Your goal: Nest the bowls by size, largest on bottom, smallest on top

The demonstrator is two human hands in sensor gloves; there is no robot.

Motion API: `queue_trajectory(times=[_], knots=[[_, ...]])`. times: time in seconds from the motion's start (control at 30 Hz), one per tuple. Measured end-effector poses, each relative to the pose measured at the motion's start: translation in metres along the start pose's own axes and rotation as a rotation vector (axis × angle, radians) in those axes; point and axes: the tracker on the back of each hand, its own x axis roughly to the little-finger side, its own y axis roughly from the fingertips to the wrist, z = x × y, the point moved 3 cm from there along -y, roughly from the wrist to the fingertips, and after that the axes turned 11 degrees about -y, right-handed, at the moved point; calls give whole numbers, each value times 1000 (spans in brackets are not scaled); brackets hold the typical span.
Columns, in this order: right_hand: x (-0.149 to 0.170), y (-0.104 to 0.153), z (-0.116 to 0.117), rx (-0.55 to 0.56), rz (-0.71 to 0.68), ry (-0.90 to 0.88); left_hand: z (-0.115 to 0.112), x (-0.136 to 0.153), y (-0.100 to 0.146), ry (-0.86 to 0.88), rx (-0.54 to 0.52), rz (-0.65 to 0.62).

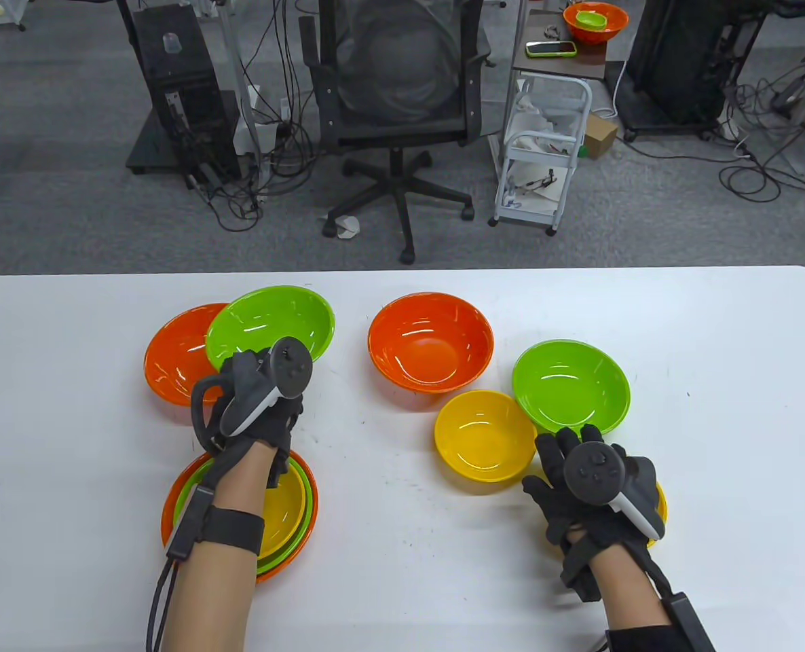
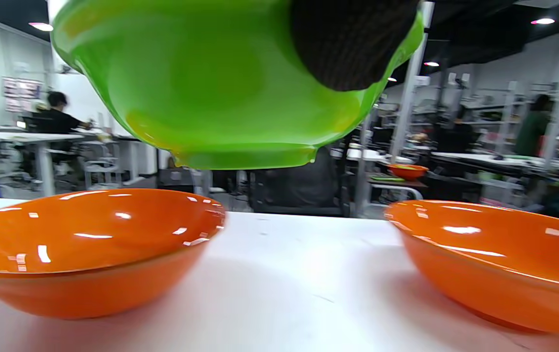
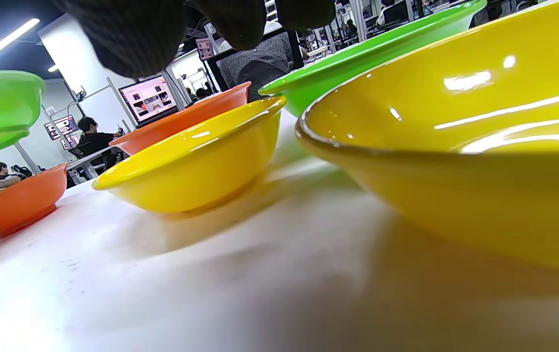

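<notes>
My left hand (image 1: 250,380) grips the near rim of a green bowl (image 1: 270,326) and holds it in the air, over the right side of an orange bowl (image 1: 172,367). In the left wrist view the green bowl (image 2: 211,83) hangs above the table with a gloved finger (image 2: 353,44) on it. A nested stack (image 1: 301,506) of orange, green and yellow bowls lies under my left forearm. My right hand (image 1: 569,468) is open with its fingers spread, over a yellow bowl (image 1: 660,506) that it mostly hides. That bowl shows close up in the right wrist view (image 3: 455,146).
An orange bowl (image 1: 429,350), a green bowl (image 1: 571,386) and a smaller yellow bowl (image 1: 484,435) stand close together right of centre on the white table (image 1: 402,557). An office chair (image 1: 402,102) and a cart (image 1: 545,156) stand beyond the far edge.
</notes>
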Motion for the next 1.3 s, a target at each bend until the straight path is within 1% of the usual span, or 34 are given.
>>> queue_trajectory(times=[0.2,0.33,0.4,0.53,0.87,1.03,1.17,1.3], knots=[[-1,-3,4,2,11,14,-20,40,-19,-46,20,124],[-1,-5,5,3,18,21,-32,58,-28,-88,34,136],[-1,-5,5,8,23,17,-39,66,-31,-72,45,152],[-1,-5,4,19,34,14,-48,75,-38,-38,67,150],[3,-5,2,32,46,-2,-61,71,-50,-53,107,138],[4,-5,0,39,51,-9,-64,67,-52,-101,108,127],[3,-4,-2,46,44,-12,-66,63,-53,-140,135,127],[4,-3,-2,46,43,-11,-71,60,-55,-118,159,124]])
